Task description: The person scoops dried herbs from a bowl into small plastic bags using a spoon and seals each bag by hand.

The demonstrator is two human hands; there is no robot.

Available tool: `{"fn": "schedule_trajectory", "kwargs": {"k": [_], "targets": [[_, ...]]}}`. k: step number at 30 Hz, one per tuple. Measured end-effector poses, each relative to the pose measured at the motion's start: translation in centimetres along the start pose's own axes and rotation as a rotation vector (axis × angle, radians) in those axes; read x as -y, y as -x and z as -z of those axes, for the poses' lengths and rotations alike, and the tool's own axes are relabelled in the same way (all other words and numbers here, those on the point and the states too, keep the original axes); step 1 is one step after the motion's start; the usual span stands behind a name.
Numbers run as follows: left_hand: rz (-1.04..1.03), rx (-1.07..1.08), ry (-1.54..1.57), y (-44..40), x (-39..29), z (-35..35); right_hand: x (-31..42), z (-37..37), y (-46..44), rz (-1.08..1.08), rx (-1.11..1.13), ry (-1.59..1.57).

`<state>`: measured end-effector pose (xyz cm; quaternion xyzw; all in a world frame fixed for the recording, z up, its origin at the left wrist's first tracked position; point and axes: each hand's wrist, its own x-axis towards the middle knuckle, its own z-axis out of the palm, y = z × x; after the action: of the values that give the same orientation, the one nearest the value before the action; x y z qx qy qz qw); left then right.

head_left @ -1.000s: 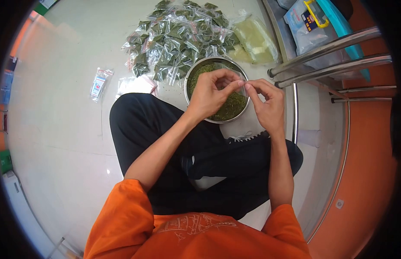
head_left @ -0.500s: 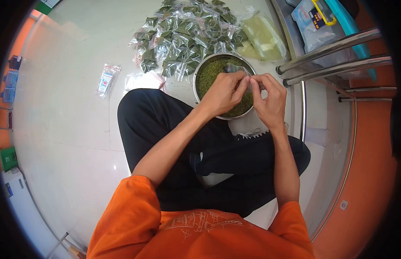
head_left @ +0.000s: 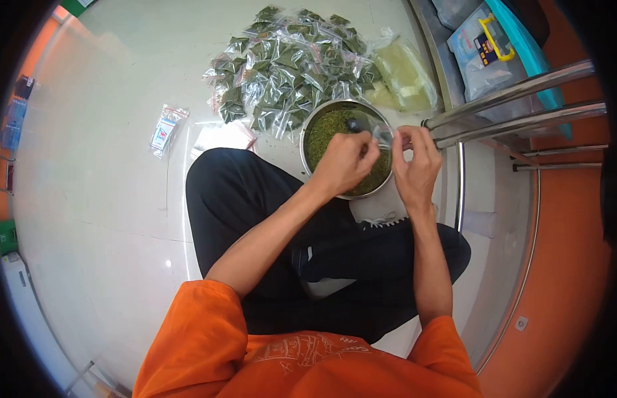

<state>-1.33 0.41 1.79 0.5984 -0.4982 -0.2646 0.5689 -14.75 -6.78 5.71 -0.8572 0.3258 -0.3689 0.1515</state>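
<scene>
My left hand [head_left: 348, 162] pinches one edge of a clear plastic bag [head_left: 381, 134] over the bowl. Facing it on the right, my right hand [head_left: 416, 162] grips the bag's other edge between thumb and fingers. The bag looks empty. Beneath both hands a round metal bowl [head_left: 305, 149] holds chopped green leaf [head_left: 327, 136], and a dark rounded thing [head_left: 353, 125] lies in it. Behind the bowl is a heap of small filled green bags [head_left: 288, 66].
Large pale-green plastic packs [head_left: 405, 76] lie right of the heap. A pack of small bags [head_left: 164, 132] and a stack of flat clear bags [head_left: 222, 138] are at left. Metal rails [head_left: 514, 93] and a plastic box with a yellow handle [head_left: 478, 50] stand at right.
My hands have drawn slightly apart, and the clear bag now shows spread between them. The dark rounded thing in the bowl is more visible. The view has shifted a little.
</scene>
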Motion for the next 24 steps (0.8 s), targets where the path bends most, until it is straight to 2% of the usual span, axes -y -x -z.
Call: {"fn": "schedule_trajectory", "kwargs": {"k": [2, 4, 8, 12, 14, 16, 17, 19, 20, 21, 24], "targets": [[-0.018, -0.033, -0.006, -0.3, -0.4, 0.4, 1.1, 0.1, 0.3, -0.036, 0.029, -0.012], [-0.053, -0.052, 0.012, -0.3, -0.5, 0.3, 1.5, 0.2, 0.5, 0.189, 0.069, 0.011], [-0.041, -0.013, -0.012, -0.3, -0.5, 0.6, 0.9, 0.6, 0.5, 0.060, 0.143, -0.090], [-0.136, 0.090, -0.044, -0.3, -0.7, 0.5, -0.4, 0.9, 0.6, -0.016, 0.179, -0.189], [-0.181, 0.132, -0.055, -0.1, -0.7, 0.6, -1.2, 1.1, 0.9, -0.186, 0.342, -0.313], [-0.186, 0.377, -0.203, 0.0, -0.8, 1.1, -1.4, 1.4, 0.7, -0.200, 0.341, -0.309], [-0.189, 0.383, -0.205, 0.0, -0.9, 1.4, -1.3, 1.6, 0.6, -0.209, 0.345, -0.306], [-0.448, 0.211, -0.288, -0.5, -1.6, 2.0, -0.8, 1.8, 0.3, -0.194, 0.280, -0.266], [-0.451, 0.213, -0.288, -0.8, -1.9, 2.1, -0.5, 1.8, 0.2, -0.176, 0.221, -0.225], [-0.510, 0.138, -0.392, -1.2, -2.1, 2.1, -0.3, 1.7, 0.2, -0.178, 0.217, -0.226], [-0.580, 0.101, -0.530, -1.1, -0.5, 1.7, 0.1, 1.3, 0.6, -0.195, 0.246, -0.320]]}}
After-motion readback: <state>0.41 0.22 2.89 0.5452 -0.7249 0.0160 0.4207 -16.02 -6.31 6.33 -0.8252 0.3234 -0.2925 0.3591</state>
